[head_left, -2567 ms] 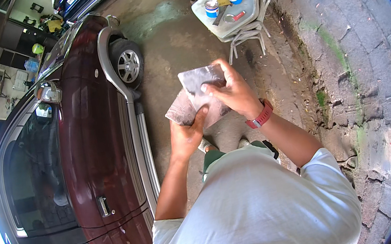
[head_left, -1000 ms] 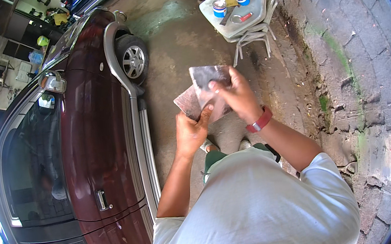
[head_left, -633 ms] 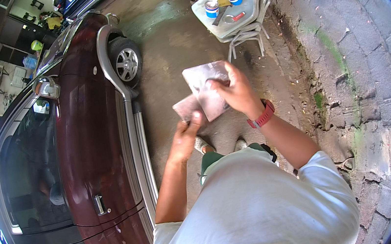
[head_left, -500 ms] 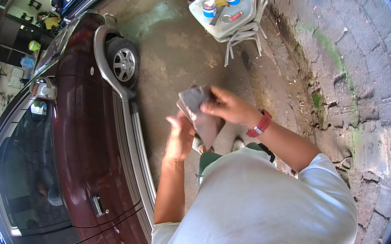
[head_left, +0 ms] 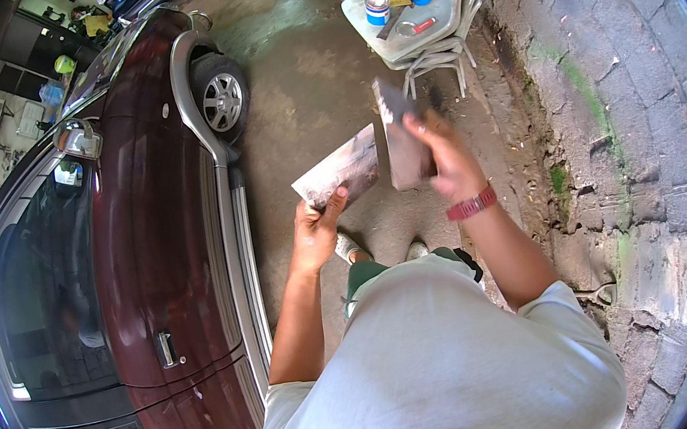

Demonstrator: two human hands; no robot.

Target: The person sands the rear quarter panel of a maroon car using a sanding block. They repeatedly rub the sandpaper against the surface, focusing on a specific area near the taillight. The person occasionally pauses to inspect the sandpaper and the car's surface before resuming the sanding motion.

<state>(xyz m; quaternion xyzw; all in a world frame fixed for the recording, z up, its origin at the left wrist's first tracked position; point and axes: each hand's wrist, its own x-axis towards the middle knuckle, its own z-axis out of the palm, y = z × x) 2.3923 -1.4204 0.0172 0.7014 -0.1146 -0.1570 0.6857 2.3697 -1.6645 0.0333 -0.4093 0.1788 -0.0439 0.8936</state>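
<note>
Between the fingers and thumb of my left hand (head_left: pixel 317 231) is a pale, stained rectangular sheet (head_left: pixel 337 167), flat and tilted upward to the right. My right hand (head_left: pixel 450 157) grips a darker grey-brown sheet (head_left: pixel 405 141), blurred by motion and held nearly upright. A narrow gap separates the two pieces in front of my body. Both look stiff and smeared, like worn sandpaper or board; their exact material cannot be made out.
Left of me stands a dark red car (head_left: pixel 147 240) with its front wheel (head_left: pixel 222 100). Stacked white plastic chairs (head_left: pixel 444 23) ahead carry two blue-labelled cans (head_left: pixel 377 10), a flat blade (head_left: pixel 388 25) and a red-handled item (head_left: pixel 423 26). A rough block wall (head_left: pixel 645 131) lines the right.
The two sheets, overlapping before, are now apart. My right hand has swung up and to the right with the darker one, while the left, fingers spread earlier, now grips the paler one.
</note>
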